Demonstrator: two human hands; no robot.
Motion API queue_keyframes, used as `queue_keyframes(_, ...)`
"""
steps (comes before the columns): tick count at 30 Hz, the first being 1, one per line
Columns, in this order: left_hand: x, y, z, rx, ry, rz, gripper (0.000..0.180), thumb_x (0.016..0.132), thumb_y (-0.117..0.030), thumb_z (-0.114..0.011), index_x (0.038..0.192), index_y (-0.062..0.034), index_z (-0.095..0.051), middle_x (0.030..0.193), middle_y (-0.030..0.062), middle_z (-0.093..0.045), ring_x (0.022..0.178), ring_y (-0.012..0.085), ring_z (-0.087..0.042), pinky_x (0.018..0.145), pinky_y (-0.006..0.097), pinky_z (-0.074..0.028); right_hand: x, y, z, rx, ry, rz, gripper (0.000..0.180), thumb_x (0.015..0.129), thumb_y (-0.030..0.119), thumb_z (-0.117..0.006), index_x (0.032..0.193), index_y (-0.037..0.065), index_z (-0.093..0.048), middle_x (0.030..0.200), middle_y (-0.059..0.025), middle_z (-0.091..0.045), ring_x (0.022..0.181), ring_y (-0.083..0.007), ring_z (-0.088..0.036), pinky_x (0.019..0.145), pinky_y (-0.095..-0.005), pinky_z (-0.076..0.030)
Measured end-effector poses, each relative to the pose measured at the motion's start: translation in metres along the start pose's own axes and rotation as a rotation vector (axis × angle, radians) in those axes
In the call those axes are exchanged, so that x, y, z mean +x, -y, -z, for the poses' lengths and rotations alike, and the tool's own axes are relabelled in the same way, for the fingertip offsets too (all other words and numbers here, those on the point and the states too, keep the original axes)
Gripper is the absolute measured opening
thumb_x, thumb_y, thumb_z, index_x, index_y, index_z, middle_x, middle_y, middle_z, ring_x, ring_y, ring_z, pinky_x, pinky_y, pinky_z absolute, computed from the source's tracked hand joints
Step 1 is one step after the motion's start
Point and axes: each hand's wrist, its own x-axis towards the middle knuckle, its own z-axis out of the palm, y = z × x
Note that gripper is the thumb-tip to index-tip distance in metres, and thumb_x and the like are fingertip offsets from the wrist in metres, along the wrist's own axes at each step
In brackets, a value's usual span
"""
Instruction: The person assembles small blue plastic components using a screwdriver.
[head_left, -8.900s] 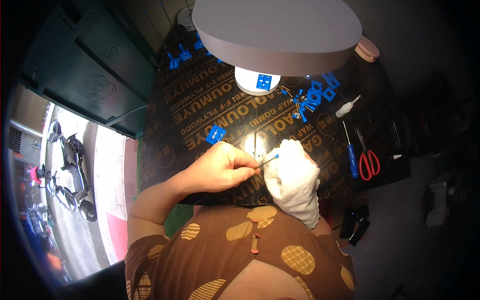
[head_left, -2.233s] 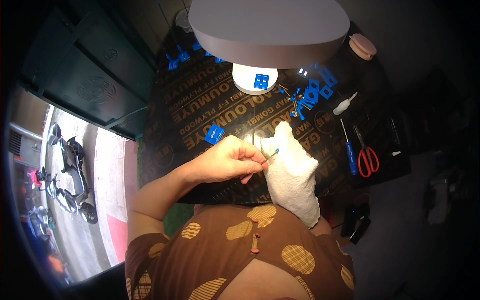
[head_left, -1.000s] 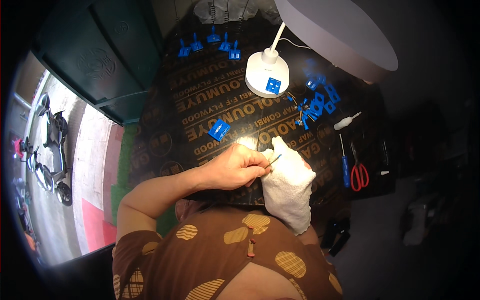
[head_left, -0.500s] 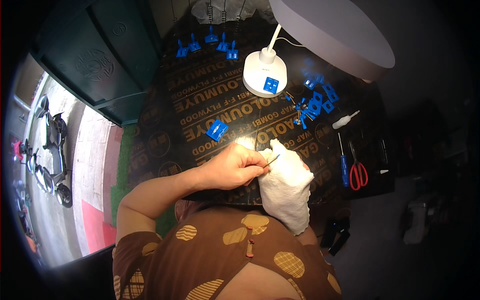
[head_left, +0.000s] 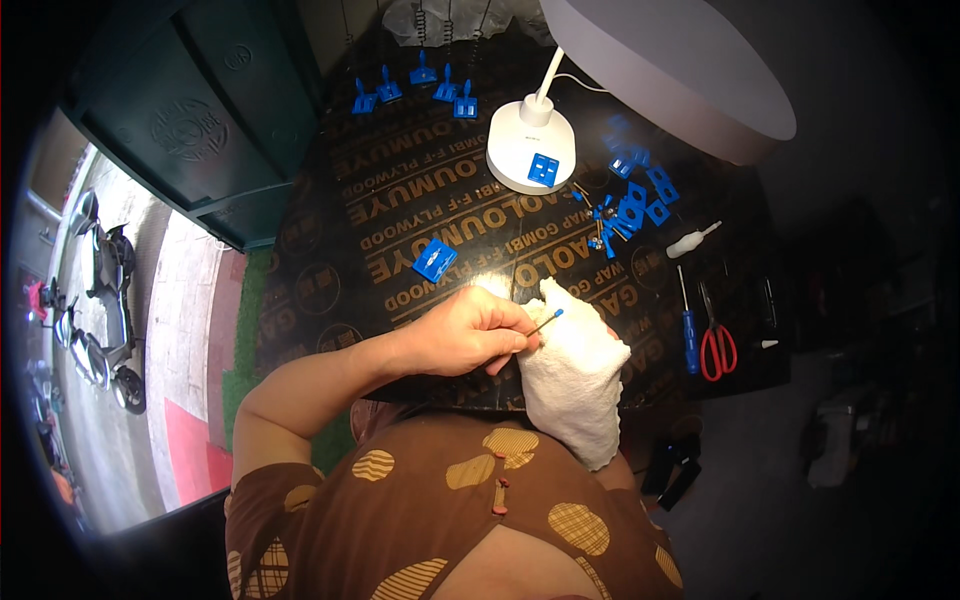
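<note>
Near the table's front edge, my left hand (head_left: 478,330) is closed in a pinch on a thin dark rod with a blue tip (head_left: 558,314). The tip points up and right, over a bunched white cloth (head_left: 572,375). That cloth drapes over most of my right hand (head_left: 612,332), which supports it; only a little skin shows at its right edge, and the fingers are hidden. Beyond my left hand, a flat blue plastic piece (head_left: 435,260) lies on the dark printed table (head_left: 400,215).
A white desk lamp (head_left: 518,155) stands at the back, a blue piece (head_left: 544,170) on its base. Blue parts (head_left: 632,205) are heaped to its right. Nearer lie a white tube (head_left: 693,240), blue-handled screwdriver (head_left: 688,340) and red-handled scissors (head_left: 716,350). Blue pieces with springs (head_left: 423,70) stand far left.
The rod in my left hand has turned or shifted slightly, and its blue tip shows more plainly over the cloth. Both hands are otherwise in nearly the same place.
</note>
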Motion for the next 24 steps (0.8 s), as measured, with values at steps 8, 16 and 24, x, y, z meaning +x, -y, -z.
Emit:
queue_keyframes(8,0.000,-0.001,-0.003,0.122,-0.034,-0.013,0.017,0.091,-0.004,-0.055,0.098,0.0068,-0.065,0.073,0.0043,-0.063,0.058,0.0064,-0.053,0.054,0.022,-0.043,0.004,0.007,-0.007,-0.013,-0.009,-0.186,0.025,0.083,0.006,-0.062,0.107,0.000,-0.056,0.098,-0.0131,-0.058,0.088,-0.0271,-0.059,0.078,-0.0346,-0.046)
queue_keyframes(16,-0.002,-0.003,-0.005,0.438,-0.121,-0.219,0.016,0.089,-0.004,-0.057,0.096,0.0040,-0.068,0.071,0.0064,-0.066,0.057,0.0060,-0.055,0.054,0.022,-0.045,0.009,0.007,0.000,-0.009,-0.026,-0.036,0.028,0.082,0.006,-0.060,0.109,0.000,-0.058,0.100,-0.0153,-0.058,0.092,-0.0306,-0.059,0.080,-0.0374,-0.047)
queue_keyframes(24,-0.001,0.000,-0.004,0.465,-0.136,-0.162,0.016,0.087,-0.005,-0.058,0.096,0.0028,-0.069,0.081,0.0094,-0.071,0.065,0.0085,-0.062,0.060,0.024,-0.049,0.013,0.000,-0.001,-0.347,0.062,0.112,0.028,0.083,0.008,-0.056,0.110,0.001,-0.059,0.099,-0.0156,-0.059,0.089,-0.0333,-0.058,0.078,-0.0402,-0.046)
